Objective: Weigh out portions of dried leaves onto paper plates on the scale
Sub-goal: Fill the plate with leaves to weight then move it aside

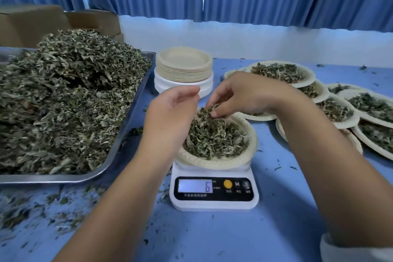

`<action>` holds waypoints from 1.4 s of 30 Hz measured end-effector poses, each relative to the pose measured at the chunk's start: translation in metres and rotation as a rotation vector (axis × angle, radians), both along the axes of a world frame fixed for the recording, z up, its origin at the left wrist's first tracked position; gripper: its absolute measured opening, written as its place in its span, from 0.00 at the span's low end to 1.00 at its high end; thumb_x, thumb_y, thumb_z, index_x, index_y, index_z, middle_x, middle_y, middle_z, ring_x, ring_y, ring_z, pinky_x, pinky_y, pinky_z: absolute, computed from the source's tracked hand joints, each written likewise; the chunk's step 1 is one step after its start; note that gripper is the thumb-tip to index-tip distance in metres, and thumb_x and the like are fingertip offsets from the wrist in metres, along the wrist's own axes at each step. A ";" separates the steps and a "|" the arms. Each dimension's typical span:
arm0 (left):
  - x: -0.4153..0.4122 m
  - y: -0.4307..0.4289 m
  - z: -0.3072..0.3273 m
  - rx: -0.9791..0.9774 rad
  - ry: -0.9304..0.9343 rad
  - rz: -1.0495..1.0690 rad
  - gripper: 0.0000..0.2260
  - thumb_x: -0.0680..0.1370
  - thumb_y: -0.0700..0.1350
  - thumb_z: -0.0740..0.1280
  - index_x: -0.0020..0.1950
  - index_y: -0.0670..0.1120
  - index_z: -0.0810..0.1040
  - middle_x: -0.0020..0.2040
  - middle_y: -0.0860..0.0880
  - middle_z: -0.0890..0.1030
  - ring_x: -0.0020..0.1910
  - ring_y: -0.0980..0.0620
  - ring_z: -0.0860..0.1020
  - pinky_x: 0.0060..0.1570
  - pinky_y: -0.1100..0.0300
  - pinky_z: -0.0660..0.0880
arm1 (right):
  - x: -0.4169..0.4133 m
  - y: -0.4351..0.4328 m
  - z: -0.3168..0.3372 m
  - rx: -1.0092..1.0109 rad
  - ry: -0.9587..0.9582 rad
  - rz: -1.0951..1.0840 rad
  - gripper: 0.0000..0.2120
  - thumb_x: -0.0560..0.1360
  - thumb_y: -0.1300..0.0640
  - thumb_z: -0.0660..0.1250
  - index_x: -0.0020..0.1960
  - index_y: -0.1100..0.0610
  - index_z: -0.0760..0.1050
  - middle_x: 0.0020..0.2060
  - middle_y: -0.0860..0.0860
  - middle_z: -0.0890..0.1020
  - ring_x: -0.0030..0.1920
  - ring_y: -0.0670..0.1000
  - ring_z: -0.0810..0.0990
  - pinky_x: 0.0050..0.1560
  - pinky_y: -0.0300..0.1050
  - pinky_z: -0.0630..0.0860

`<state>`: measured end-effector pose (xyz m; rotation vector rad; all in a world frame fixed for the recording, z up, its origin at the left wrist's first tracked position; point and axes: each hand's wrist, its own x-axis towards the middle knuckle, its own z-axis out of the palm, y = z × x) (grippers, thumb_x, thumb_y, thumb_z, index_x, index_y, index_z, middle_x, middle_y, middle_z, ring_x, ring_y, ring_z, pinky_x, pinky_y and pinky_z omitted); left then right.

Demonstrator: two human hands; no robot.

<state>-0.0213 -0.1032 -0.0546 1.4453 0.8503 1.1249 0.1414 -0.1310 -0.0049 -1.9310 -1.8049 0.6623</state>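
Observation:
A white digital scale (214, 192) stands in the middle of the blue table, its display showing a 6. On it sits a paper plate (248, 151) heaped with dried leaves (214, 136). My left hand (170, 112) hovers over the plate's left side, palm turned inward, fingers loosely curved and holding nothing. My right hand (240, 95) reaches in from the right and pinches a small tuft of leaves at the top of the heap. A big metal tray (119, 144) piled with dried leaves (63, 102) fills the left.
A stack of empty paper plates (184, 66) stands behind the scale. Several filled plates (282, 72) overlap along the right side of the table. Cardboard boxes (32, 23) sit behind the tray. Leaf crumbs litter the cloth at front left. Blue curtains hang behind.

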 end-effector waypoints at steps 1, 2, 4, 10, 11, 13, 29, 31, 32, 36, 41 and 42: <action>0.001 -0.001 -0.001 0.063 0.040 0.012 0.09 0.76 0.40 0.68 0.48 0.55 0.82 0.46 0.58 0.84 0.46 0.66 0.80 0.46 0.72 0.74 | -0.001 0.001 -0.001 0.010 -0.042 0.003 0.06 0.70 0.59 0.75 0.43 0.49 0.83 0.28 0.38 0.82 0.31 0.35 0.79 0.32 0.24 0.70; 0.001 -0.002 -0.002 0.087 0.055 0.011 0.09 0.75 0.40 0.68 0.48 0.54 0.82 0.45 0.59 0.84 0.44 0.68 0.80 0.42 0.74 0.74 | -0.001 0.002 -0.003 0.012 -0.071 0.004 0.07 0.70 0.59 0.76 0.42 0.48 0.82 0.28 0.37 0.81 0.30 0.35 0.79 0.31 0.24 0.69; 0.002 -0.001 -0.004 0.086 0.072 0.018 0.09 0.75 0.40 0.69 0.48 0.53 0.83 0.43 0.60 0.84 0.42 0.69 0.80 0.36 0.77 0.72 | 0.000 0.004 -0.005 0.005 -0.101 -0.006 0.06 0.69 0.57 0.77 0.42 0.48 0.82 0.26 0.37 0.80 0.29 0.37 0.79 0.30 0.26 0.70; 0.001 0.002 -0.006 0.049 0.052 0.017 0.07 0.75 0.41 0.69 0.45 0.53 0.83 0.42 0.59 0.84 0.44 0.64 0.81 0.44 0.71 0.75 | 0.008 0.002 0.001 0.115 -0.084 -0.113 0.10 0.66 0.51 0.79 0.45 0.50 0.81 0.32 0.43 0.83 0.33 0.43 0.81 0.38 0.36 0.77; 0.001 0.003 -0.006 0.027 0.039 0.007 0.08 0.75 0.41 0.69 0.45 0.54 0.83 0.43 0.57 0.85 0.46 0.62 0.82 0.50 0.66 0.76 | 0.008 0.001 0.002 0.127 -0.033 -0.112 0.10 0.67 0.52 0.78 0.45 0.51 0.81 0.32 0.44 0.84 0.33 0.42 0.81 0.39 0.36 0.77; 0.001 0.003 -0.006 -0.009 0.013 -0.006 0.09 0.75 0.40 0.67 0.43 0.53 0.84 0.44 0.56 0.85 0.49 0.60 0.82 0.57 0.58 0.75 | 0.007 -0.001 0.004 0.137 0.040 -0.099 0.10 0.68 0.55 0.78 0.47 0.53 0.81 0.32 0.45 0.84 0.32 0.40 0.80 0.38 0.34 0.79; 0.000 -0.003 -0.009 0.399 0.488 -0.091 0.12 0.78 0.44 0.59 0.51 0.56 0.81 0.31 0.64 0.73 0.29 0.69 0.71 0.37 0.72 0.67 | 0.012 -0.003 0.004 0.124 0.133 -0.123 0.11 0.68 0.58 0.78 0.49 0.57 0.79 0.33 0.48 0.85 0.32 0.40 0.81 0.33 0.31 0.76; 0.001 -0.004 -0.009 0.474 0.618 -0.139 0.13 0.80 0.46 0.57 0.54 0.57 0.80 0.42 0.68 0.76 0.48 0.68 0.72 0.66 0.57 0.63 | 0.013 -0.004 0.005 0.124 0.146 -0.129 0.11 0.68 0.58 0.78 0.47 0.56 0.79 0.35 0.50 0.86 0.32 0.41 0.81 0.35 0.32 0.77; 0.001 -0.004 -0.010 0.516 0.689 -0.156 0.14 0.80 0.47 0.55 0.56 0.58 0.79 0.50 0.66 0.77 0.57 0.64 0.71 0.73 0.50 0.52 | 0.013 -0.004 0.005 0.126 0.146 -0.131 0.11 0.68 0.57 0.78 0.47 0.56 0.79 0.36 0.51 0.86 0.33 0.42 0.81 0.37 0.34 0.78; 0.002 -0.003 -0.015 0.595 0.849 -0.200 0.16 0.81 0.51 0.52 0.58 0.60 0.78 0.60 0.63 0.75 0.66 0.59 0.63 0.72 0.45 0.35 | 0.011 -0.005 0.006 0.114 0.163 -0.095 0.11 0.68 0.57 0.77 0.48 0.56 0.79 0.35 0.50 0.86 0.34 0.42 0.80 0.38 0.35 0.77; 0.002 -0.004 -0.015 0.605 0.838 -0.201 0.16 0.81 0.51 0.51 0.54 0.57 0.79 0.57 0.62 0.76 0.64 0.59 0.65 0.71 0.45 0.36 | 0.011 -0.003 0.004 0.097 0.120 -0.096 0.12 0.68 0.55 0.77 0.49 0.56 0.79 0.36 0.51 0.86 0.35 0.43 0.80 0.39 0.37 0.75; 0.002 -0.004 -0.014 0.593 0.811 -0.179 0.16 0.81 0.50 0.52 0.54 0.56 0.80 0.56 0.61 0.77 0.63 0.59 0.66 0.72 0.45 0.39 | 0.012 -0.003 0.004 0.102 0.121 -0.101 0.12 0.68 0.55 0.77 0.49 0.56 0.80 0.37 0.52 0.86 0.35 0.44 0.80 0.40 0.38 0.75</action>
